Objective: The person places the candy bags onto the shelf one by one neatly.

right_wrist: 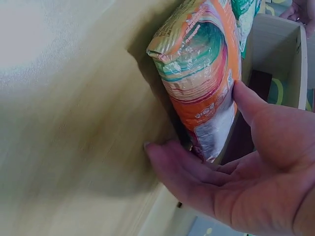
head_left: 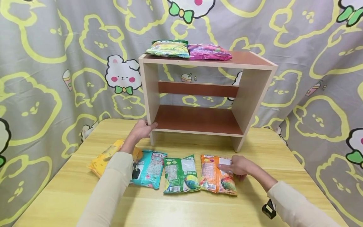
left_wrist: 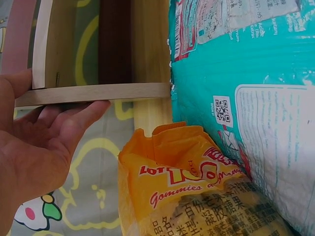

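Observation:
A small two-tier shelf [head_left: 198, 121] with brown boards and pale side panels stands on the table. My left hand [head_left: 141, 130] grips its left side panel [left_wrist: 98, 93], thumb on one face and fingers on the other. At the right, my right hand [head_left: 240, 165] pinches the upper right edge of an orange snack bag [head_left: 211, 176]. In the right wrist view, the thumb [right_wrist: 248, 101] lies on the orange bag's printed face, the fingers round its edge. A green snack bag [head_left: 178, 176] lies just left of it.
A teal bag [head_left: 151, 170] and a yellow gummies bag [head_left: 99, 162] lie on the table's left side, partly behind my left arm. On the shelf top are a green-yellow bag [head_left: 168, 49] and a pink bag [head_left: 208, 52]. Patterned curtains [head_left: 99, 72] hang around the table.

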A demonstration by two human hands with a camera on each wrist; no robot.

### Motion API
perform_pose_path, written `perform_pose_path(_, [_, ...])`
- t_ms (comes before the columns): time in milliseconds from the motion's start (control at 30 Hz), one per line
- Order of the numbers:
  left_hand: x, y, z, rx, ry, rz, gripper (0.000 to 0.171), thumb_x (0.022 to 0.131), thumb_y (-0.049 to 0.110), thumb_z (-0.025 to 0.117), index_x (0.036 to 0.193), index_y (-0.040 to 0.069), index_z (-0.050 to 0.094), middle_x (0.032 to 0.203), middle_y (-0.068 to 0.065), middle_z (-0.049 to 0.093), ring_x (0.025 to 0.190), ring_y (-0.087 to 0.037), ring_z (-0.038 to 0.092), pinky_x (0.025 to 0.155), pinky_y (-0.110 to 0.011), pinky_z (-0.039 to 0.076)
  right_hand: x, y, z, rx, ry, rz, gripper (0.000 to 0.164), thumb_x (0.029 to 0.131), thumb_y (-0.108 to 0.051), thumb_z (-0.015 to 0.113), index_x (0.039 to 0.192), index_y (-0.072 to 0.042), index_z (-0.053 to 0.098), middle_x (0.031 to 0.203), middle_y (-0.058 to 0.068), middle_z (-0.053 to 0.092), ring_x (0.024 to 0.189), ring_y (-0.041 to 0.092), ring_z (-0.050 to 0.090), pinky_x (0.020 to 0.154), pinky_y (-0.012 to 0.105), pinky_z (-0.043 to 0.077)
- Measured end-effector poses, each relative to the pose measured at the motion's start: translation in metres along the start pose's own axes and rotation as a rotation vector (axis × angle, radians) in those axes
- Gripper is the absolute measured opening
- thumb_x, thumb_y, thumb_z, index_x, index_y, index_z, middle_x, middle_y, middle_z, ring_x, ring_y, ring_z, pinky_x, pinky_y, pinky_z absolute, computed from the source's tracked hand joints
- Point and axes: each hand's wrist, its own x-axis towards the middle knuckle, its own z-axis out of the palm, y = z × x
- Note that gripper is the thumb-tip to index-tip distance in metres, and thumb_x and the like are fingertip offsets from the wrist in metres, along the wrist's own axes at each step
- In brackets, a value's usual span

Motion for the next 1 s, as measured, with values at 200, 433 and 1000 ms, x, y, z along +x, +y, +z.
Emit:
perform_pose_path(200, [-0.0012, 0.0012, 0.0, 0.009, 0.003, 0.012, 0.058, 0.104, 0.034, 0.054, 0.146, -0.005, 0.046, 0.146, -0.025, 0.05, 0.134, -0.041, 0.052, 0.103, -0.052, 0.052, 0.0016, 0.0003, 0.002, 0.035, -0.012, 0.014, 0.057, 0.092, -0.055, 0.068, 0.09, 0.002, 0.059, 0.08, 0.013, 0.061, 0.056, 0.022, 0.067, 0.056, 0.036, 0.059])
perform_pose_path(433, [-0.0008, 0.0007, 0.0006, 0.0, 0.008, 0.006, 0.057, 0.104, 0.035, 0.055, 0.145, -0.005, 0.047, 0.146, -0.025, 0.05, 0.134, -0.039, 0.053, 0.103, -0.052, 0.052, 0.0035, 0.0024, 0.0059, 0.091, 0.009, 0.026, 0.059, 0.091, -0.053, 0.07, 0.094, 0.005, 0.059, 0.079, 0.013, 0.062, 0.058, 0.022, 0.067, 0.055, 0.036, 0.058])
perform_pose_path(1000, [-0.0033, 0.0015, -0.0006, 0.02, 0.011, 0.003, 0.06, 0.104, 0.036, 0.054, 0.149, -0.003, 0.043, 0.148, -0.024, 0.049, 0.134, -0.039, 0.052, 0.101, -0.051, 0.053, 0.0023, 0.0027, 0.0033, 0.567, 0.055, -0.133, 0.029, 0.095, -0.01, 0.064, 0.11, 0.013, 0.054, 0.079, 0.012, 0.071, 0.059, 0.015, 0.066, 0.05, 0.029, 0.056])
